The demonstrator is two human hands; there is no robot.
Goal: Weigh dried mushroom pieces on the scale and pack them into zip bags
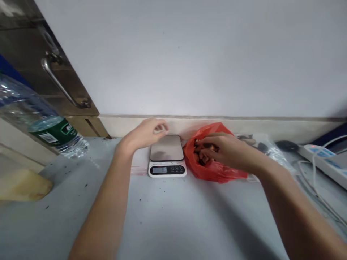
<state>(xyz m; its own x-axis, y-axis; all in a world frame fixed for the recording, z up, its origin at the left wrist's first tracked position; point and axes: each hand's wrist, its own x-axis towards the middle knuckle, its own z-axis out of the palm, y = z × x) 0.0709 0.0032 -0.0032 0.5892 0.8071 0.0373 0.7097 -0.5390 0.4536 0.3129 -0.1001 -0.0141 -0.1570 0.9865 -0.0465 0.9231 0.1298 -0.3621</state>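
Observation:
A small white digital scale (167, 155) with a bare metal plate and a lit display stands at the centre of the grey table. Over its back left corner hovers my left hand (148, 133), fingers curled with a gap between thumb and fingertips and nothing visible in them. Right beside the scale lies an open red plastic bag (217, 172) holding brown pieces (204, 156). My right hand (225, 148) reaches into the bag's mouth, its fingertips down among the pieces; whether they grip one cannot be made out.
A water bottle (58, 131) and a yellowish container (25, 185) are at the left. Behind the right forearm lie clear plastic bags (279, 159), a dark object (286, 146) and a white power strip (325, 160) with cables. A white wall (206, 57) rises behind.

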